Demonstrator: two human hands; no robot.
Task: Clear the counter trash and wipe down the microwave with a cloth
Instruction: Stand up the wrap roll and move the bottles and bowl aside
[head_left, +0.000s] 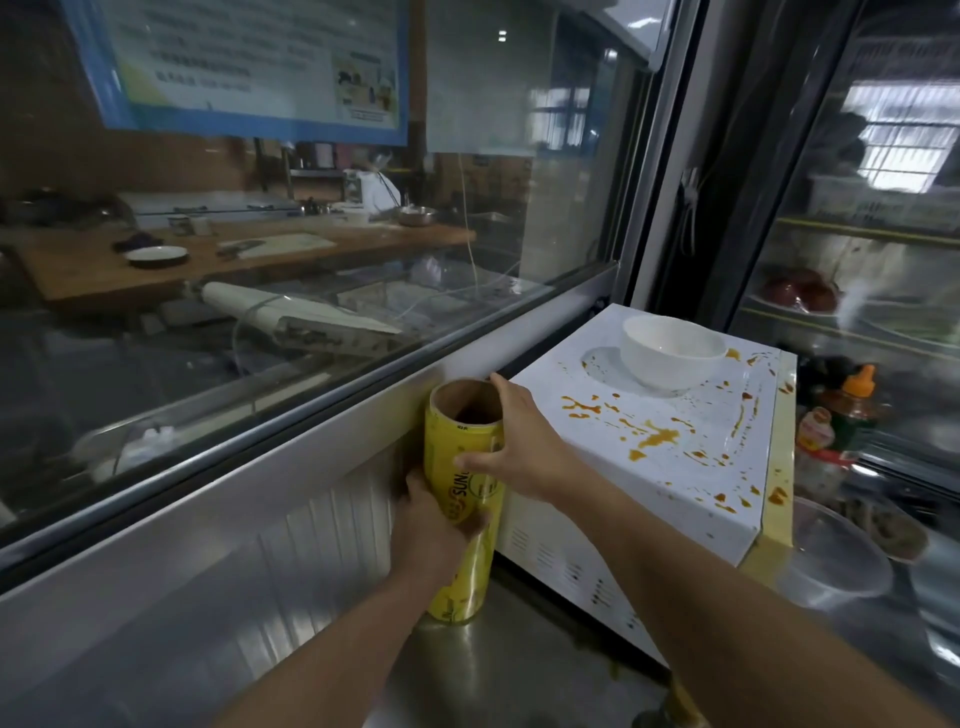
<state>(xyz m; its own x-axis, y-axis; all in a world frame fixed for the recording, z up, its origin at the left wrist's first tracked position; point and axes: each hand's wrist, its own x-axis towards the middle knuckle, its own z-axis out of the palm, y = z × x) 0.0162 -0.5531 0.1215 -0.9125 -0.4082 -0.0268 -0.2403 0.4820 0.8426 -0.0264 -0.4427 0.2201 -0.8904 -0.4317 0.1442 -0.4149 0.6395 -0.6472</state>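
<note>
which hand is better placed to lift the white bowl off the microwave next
Right, probably. The right hand grips the top of the yellow roll right against the microwave, nearer the white bowl. The left hand holds the roll lower, on the far side.

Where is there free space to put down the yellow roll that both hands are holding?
The steel counter is bare in front of the microwave, near the roll. The microwave top is crowded by a white bowl and sauce splatters. Right of it, plastic containers and bottles fill the space.
</note>
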